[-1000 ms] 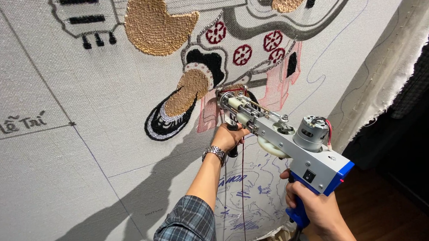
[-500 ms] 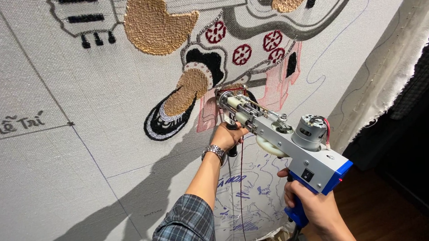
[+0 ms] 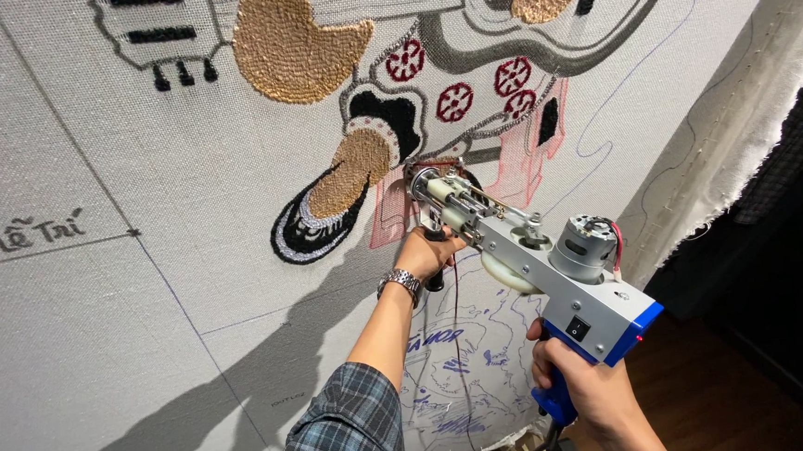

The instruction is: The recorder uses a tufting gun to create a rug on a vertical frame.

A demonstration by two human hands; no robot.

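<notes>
A silver and blue tufting gun [image 3: 553, 272] points its tip at a stretched grey cloth [image 3: 146, 297], against a pale pink tufted patch [image 3: 391, 212]. My left hand [image 3: 426, 252] grips the gun's black front handle below the tip; a metal watch sits on that wrist. My right hand [image 3: 583, 386] holds the blue rear grip low at the right. A thin dark yarn [image 3: 457, 343] hangs down from the gun. Tan, black, grey and red tufted shapes [image 3: 360, 158] fill the cloth above the tip.
Blue pen outlines [image 3: 457, 371] cover the cloth below the gun. The cloth's loose white edge [image 3: 740, 140] runs down the right side, with dark floor [image 3: 737, 391] beyond it. My shadow falls on the cloth at lower left.
The gun and both hands have stayed at nearly the same spot on the cloth; only a slight shift of view shows.
</notes>
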